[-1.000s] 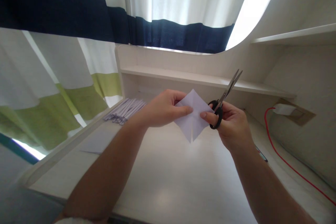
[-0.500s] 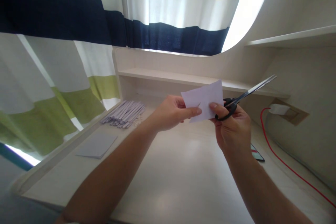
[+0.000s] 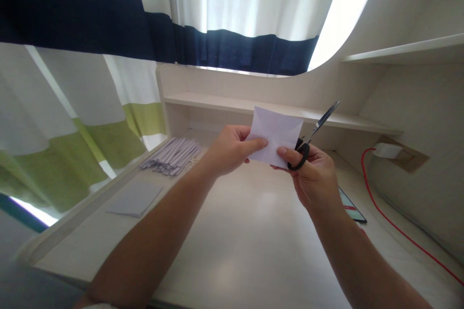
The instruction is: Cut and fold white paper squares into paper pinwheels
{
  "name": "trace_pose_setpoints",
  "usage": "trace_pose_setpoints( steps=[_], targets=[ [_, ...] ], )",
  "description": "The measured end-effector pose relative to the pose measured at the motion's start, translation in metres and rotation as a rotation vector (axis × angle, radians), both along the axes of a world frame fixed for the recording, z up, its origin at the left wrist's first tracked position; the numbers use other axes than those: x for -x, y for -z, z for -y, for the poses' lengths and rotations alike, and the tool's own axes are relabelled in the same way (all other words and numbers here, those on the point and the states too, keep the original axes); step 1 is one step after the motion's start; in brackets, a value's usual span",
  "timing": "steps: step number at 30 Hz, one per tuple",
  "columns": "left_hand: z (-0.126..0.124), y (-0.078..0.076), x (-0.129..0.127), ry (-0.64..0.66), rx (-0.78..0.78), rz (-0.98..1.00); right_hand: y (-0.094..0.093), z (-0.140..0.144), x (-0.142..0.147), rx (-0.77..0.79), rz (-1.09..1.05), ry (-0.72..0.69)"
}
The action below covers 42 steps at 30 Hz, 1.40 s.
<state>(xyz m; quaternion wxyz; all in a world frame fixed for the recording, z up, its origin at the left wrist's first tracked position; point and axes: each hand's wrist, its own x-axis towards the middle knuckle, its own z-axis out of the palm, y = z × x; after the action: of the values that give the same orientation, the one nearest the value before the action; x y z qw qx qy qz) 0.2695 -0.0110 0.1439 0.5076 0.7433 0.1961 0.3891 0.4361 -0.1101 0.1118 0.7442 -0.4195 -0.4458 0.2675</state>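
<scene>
A small white sheet of paper is held up between my hands above the desk. My left hand pinches its left side, thumb on the near face. At the lower right, my right hand grips the same paper with its thumb. Black-handled scissors also hang on my right hand, the thumb through one loop. Their blades point up and to the right, away from the paper, and look closed. Fingers behind the sheet are hidden.
On the desk at left lie a pile of folded paper strips and a stack of white paper. A phone is partly behind my right forearm. A red cable runs from the wall plug. A low shelf spans the back.
The paper has turned in my hands and now faces me more squarely. My right hand has moved slightly left, and the scissors' blades have swung left and more upright.
</scene>
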Motion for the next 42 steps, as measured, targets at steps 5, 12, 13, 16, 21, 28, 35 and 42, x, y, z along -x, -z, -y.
trace_pose_setpoints(
  steps=[5,12,13,16,21,28,35,42],
  targets=[
    [-0.002,0.000,0.001,-0.021,-0.032,-0.011,-0.001,-0.001,0.000,0.012,0.012,-0.001],
    [-0.007,-0.004,0.008,-0.160,-0.162,0.013,-0.013,0.009,-0.014,0.147,0.237,-0.011],
    [-0.008,-0.005,0.010,-0.194,-0.184,0.020,-0.017,0.012,-0.017,0.192,0.304,-0.047],
    [-0.012,-0.009,0.018,-0.304,-0.246,0.043,-0.028,0.021,-0.027,0.349,0.568,-0.161],
    [-0.014,-0.017,0.030,-0.398,-0.271,0.097,-0.032,0.026,-0.036,0.511,0.762,-0.327],
    [-0.011,-0.022,0.034,-0.360,-0.199,0.153,-0.025,0.020,-0.025,0.598,0.731,-0.455],
    [-0.009,-0.017,0.025,-0.316,-0.231,0.206,-0.025,0.021,-0.021,0.590,0.686,-0.492],
    [-0.007,-0.016,0.024,-0.303,-0.223,0.186,-0.027,0.023,-0.021,0.585,0.686,-0.478]
  ],
)
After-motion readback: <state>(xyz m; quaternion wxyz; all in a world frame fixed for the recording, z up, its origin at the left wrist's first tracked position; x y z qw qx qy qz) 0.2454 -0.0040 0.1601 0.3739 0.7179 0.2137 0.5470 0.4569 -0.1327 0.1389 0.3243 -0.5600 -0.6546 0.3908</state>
